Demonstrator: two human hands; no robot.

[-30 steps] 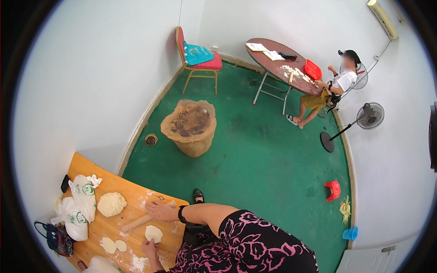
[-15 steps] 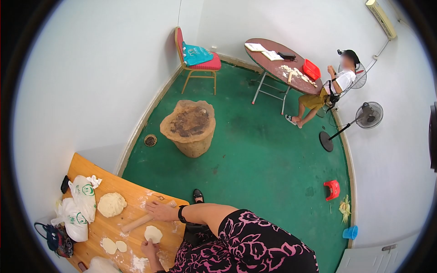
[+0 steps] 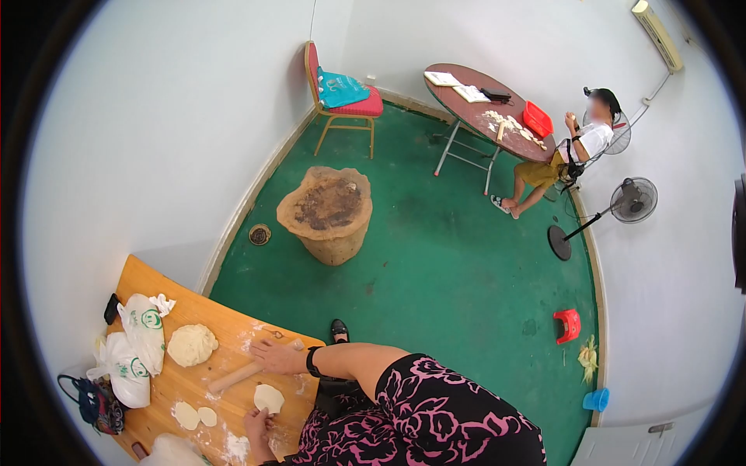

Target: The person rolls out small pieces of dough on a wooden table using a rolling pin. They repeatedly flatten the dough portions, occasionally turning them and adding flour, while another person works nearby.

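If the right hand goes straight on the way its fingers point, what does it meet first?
Probably the large dough lump. The right hand lies flat on the rolling pin, fingers pointing across the floury table toward it, though depth is unclear.

Matt wood table, flour-dusted nr front edge; smooth wooden rolling pin; soft matt dough disc; glossy plastic bags.
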